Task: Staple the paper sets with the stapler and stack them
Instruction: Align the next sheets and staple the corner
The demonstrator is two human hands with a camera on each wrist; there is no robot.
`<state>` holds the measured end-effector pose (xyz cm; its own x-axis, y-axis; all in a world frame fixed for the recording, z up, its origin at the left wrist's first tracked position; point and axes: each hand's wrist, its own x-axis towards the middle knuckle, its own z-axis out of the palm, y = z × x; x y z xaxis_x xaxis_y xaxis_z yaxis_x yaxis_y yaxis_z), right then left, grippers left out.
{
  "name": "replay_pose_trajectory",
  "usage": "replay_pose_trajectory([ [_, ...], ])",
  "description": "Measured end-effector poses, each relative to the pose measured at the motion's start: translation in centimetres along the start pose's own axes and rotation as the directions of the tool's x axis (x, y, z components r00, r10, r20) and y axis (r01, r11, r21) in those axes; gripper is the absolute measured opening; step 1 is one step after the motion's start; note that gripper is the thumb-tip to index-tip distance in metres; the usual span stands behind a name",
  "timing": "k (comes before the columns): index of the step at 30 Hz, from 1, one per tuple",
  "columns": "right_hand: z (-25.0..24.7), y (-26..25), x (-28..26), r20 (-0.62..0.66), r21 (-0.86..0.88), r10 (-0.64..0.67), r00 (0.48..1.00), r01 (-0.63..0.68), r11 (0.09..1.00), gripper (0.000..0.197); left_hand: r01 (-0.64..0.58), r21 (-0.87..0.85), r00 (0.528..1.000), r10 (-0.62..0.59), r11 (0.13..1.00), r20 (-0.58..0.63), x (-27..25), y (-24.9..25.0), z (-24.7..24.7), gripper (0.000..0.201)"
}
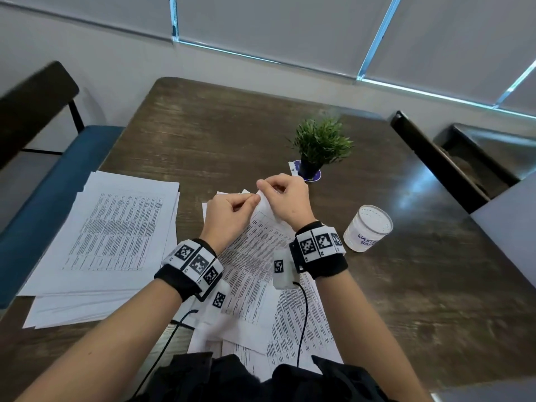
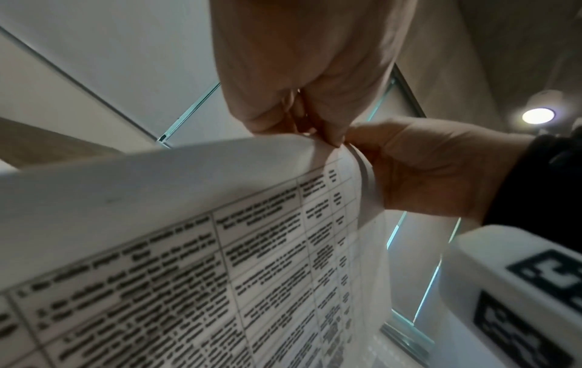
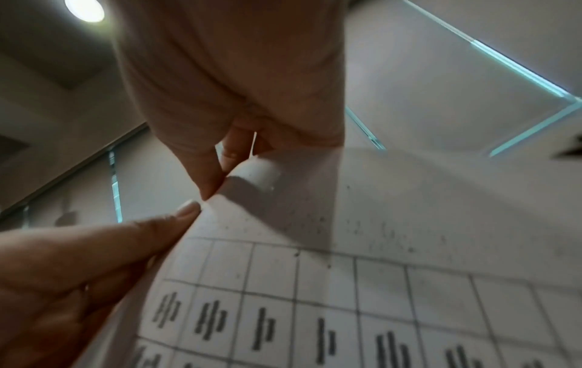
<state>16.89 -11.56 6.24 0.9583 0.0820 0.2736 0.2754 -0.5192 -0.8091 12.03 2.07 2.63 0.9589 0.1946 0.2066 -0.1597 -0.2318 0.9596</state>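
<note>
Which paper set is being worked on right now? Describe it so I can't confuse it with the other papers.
On the dark wooden table, look right of the big white stack of printed sheets. The set in hand lies straight ahead of the person. Alone among the papers, its far corner is lifted and pinched by the left hand and right hand.

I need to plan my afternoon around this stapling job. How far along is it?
Done: a pile of printed sheets lies on the table's left side; staples cannot be seen. In hand: left hand and right hand pinch one paper set's top corner. Left: more sheets lie underneath. No stapler is in view.
</note>
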Motion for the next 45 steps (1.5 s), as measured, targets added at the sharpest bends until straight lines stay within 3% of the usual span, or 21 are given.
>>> replay_pose_trajectory([
  [11,0.3,2.0,0.4,0.041,0.139,0.068,0.997,-0.073,0.988,0.015,0.106,0.016,0.994,-0.105,0.994,-0.012,0.3,-0.3,0.7,0.011],
  [14,0.4,3.7,0.9,0.080,0.228,0.173,0.982,-0.186,0.956,0.019,0.122,0.155,0.992,-0.115,0.980,-0.053,0.3,-0.7,1.0,0.014],
  [17,-1.0,6.9,1.5,-0.009,0.282,0.374,0.928,-0.356,0.891,0.029,0.168,0.230,0.985,-0.153,0.959,-0.081,0.4,-1.5,1.2,0.016],
  [18,-1.8,8.4,1.7,-0.058,0.190,0.427,0.903,-0.410,0.892,0.030,0.181,0.249,0.983,-0.164,0.951,-0.088,0.3,-1.8,1.1,0.016],
  [20,-3.5,12.0,1.4,-0.093,-0.201,0.503,0.859,-0.511,0.835,0.030,0.203,0.284,0.978,-0.183,0.937,-0.097,0.2,-2.1,0.8,0.017],
  [23,-4.5,16.6,-0.5,-0.079,-0.656,0.630,0.772,-0.516,0.550,0.039,0.230,0.334,0.973,-0.214,0.914,-0.084,-0.1,-2.3,0.5,0.018],
  [25,-4.3,18.4,-1.9,-0.091,-0.738,0.671,0.736,-0.502,0.451,0.045,0.244,0.370,0.969,-0.238,0.897,-0.062,-0.4,-2.3,0.5,0.017],
  [29,-3.8,20.1,-3.7,-0.102,-0.759,0.672,0.734,-0.494,0.425,0.050,0.244,0.457,0.963,-0.268,0.855,-0.014,-0.6,-2.3,1.0,0.026],
  [31,-3.8,19.8,-3.8,-0.122,-0.713,0.661,0.740,-0.529,0.460,0.047,0.226,0.493,0.965,-0.261,0.840,0.002,-0.7,-2.3,1.3,0.034],
  [34,-4.1,17.9,-3.2,-0.197,-0.516,0.577,0.793,-0.584,0.627,0.032,0.195,0.520,0.970,-0.242,0.832,0.024,-0.7,-2.2,1.6,0.039],
  [36,-4.8,15.3,-2.5,-0.292,-0.308,0.444,0.847,-0.523,0.794,0.031,0.166,0.532,0.976,-0.217,0.830,0.035,-0.8,-2.1,1.9,0.038],
  [38,-5.1,11.8,-1.6,-0.392,-0.010,0.360,0.847,-0.395,0.919,0.037,0.135,0.542,0.980,-0.193,0.829,0.051,-0.9,-1.9,2.1,0.037],
  [41,-4.5,6.7,-0.6,-0.406,0.360,0.398,0.823,-0.256,0.897,0.025,0.094,0.544,0.984,-0.161,0.834,0.077,-1.2,-1.3,2.7,0.033],
  [43,-3.6,4.2,-0.4,-0.319,0.509,0.411,0.854,-0.212,0.834,0.013,0.063,0.540,0.987,-0.131,0.839,0.089,-1.4,-0.8,3.1,0.029],
  [45,-2.6,3.1,-0.3,-0.229,0.539,0.378,0.897,-0.207,0.817,0.009,0.044,0.523,0.989,-0.109,0.851,0.095,-1.6,-0.3,3.3,0.025],
])
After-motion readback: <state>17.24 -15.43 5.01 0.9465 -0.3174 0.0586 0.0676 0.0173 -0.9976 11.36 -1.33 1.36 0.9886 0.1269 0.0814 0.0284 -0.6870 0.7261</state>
